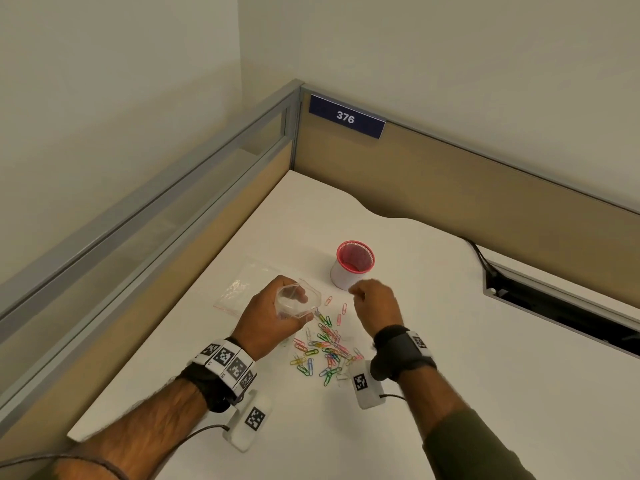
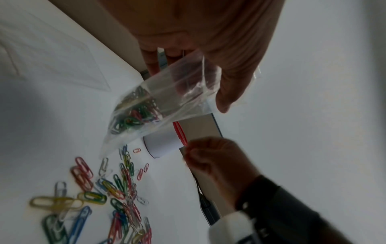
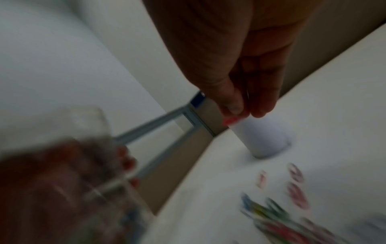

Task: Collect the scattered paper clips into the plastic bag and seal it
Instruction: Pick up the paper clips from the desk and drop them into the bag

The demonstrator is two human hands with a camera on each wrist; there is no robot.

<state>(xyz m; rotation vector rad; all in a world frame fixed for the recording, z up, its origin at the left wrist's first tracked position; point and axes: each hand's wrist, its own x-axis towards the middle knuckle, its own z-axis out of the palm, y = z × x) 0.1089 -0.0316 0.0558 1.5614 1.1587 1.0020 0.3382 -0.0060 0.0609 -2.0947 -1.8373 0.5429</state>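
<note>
My left hand grips a clear plastic bag by its mouth and holds it open above the white desk. In the left wrist view the bag hangs tilted, with several coloured clips at its bottom. Many coloured paper clips lie scattered on the desk between my wrists. My right hand is raised to the right of the bag, in front of the cup. Its thumb and forefinger pinch together, with a thin pale sliver between them that looks like a paper clip.
A white cup with a red mesh rim stands just behind my right hand. A second clear bag lies flat on the desk to the left. Partition walls close the corner, and a dark cable slot runs along the right.
</note>
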